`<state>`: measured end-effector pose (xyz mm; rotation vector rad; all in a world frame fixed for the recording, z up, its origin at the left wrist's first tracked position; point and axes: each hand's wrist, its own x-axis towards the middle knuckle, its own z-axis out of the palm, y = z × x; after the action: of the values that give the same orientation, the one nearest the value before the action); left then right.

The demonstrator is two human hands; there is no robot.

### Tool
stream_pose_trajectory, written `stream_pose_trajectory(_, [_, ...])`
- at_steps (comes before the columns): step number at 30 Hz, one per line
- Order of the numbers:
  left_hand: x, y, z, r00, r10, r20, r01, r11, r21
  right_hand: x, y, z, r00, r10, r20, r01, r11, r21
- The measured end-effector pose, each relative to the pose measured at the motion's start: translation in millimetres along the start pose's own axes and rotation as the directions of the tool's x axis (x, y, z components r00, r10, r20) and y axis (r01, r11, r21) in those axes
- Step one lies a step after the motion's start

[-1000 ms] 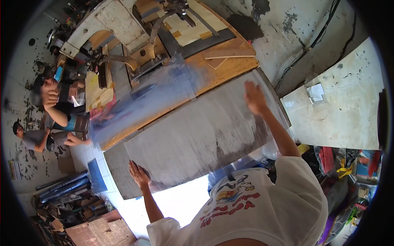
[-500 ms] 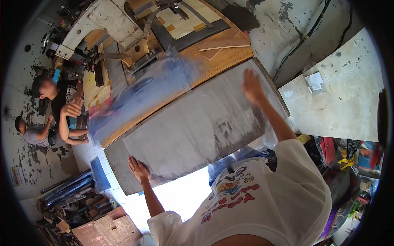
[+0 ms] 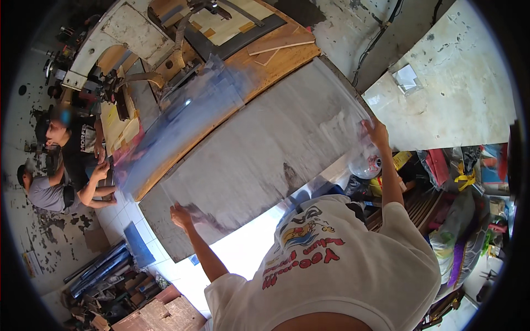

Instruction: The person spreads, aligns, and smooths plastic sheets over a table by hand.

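Note:
A thin clear plastic sheet (image 3: 259, 154) is spread over a grey, worn tabletop (image 3: 158, 223). At the sheet's near left end, my left hand (image 3: 181, 216) is closed in a pinch on its edge, and the plastic wrinkles beside the fingers. My right hand (image 3: 377, 133) is closed on the sheet's right edge, at the right end of the tabletop. Below that hand, part of the plastic hangs past the near edge in shiny folds. The fingertips of both hands are partly hidden.
Beyond the tabletop, a wooden bench (image 3: 281, 69) bears a heap of bluish clear plastic sheets (image 3: 190, 113) and a pale machine (image 3: 135, 30). Two people sit at the far left. A large pale board (image 3: 447, 94) leans at the right. Rolls (image 3: 102, 270) and scraps lie lower left.
My right hand has come nearer from the far part of the sheet to its right edge and closed. My left hand has gone from lying flat to pinching. The seated person's hand has lowered.

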<state>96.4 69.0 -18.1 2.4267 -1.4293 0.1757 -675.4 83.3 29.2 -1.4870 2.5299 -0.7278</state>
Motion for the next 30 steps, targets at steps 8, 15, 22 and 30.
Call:
stream_pose_trajectory(8, [-3.3,10.5,-5.9,0.987,-0.122,-0.104,0.096,0.97,-0.223,-1.3,27.4,-13.3,0.952,0.239,0.191,-0.211,0.965,-0.153])
stream_pose_trajectory(15, [-8.4,30.0,-25.9,0.986,-0.166,-0.004,0.166,0.985,-0.048,-69.4,99.2,-14.1,0.832,0.491,0.258,-0.526,0.553,0.646])
stream_pose_trajectory(22, [-12.8,29.3,-23.9,0.986,-0.16,-0.046,0.16,0.987,-0.011,-118.3,65.0,5.3,0.77,0.595,0.23,-0.445,0.242,0.862])
stream_pose_trajectory(30, [-13.1,36.7,-28.0,0.979,-0.204,-0.005,0.204,0.979,0.025,-125.6,59.5,30.6,0.794,0.605,0.053,-0.403,0.459,0.792])
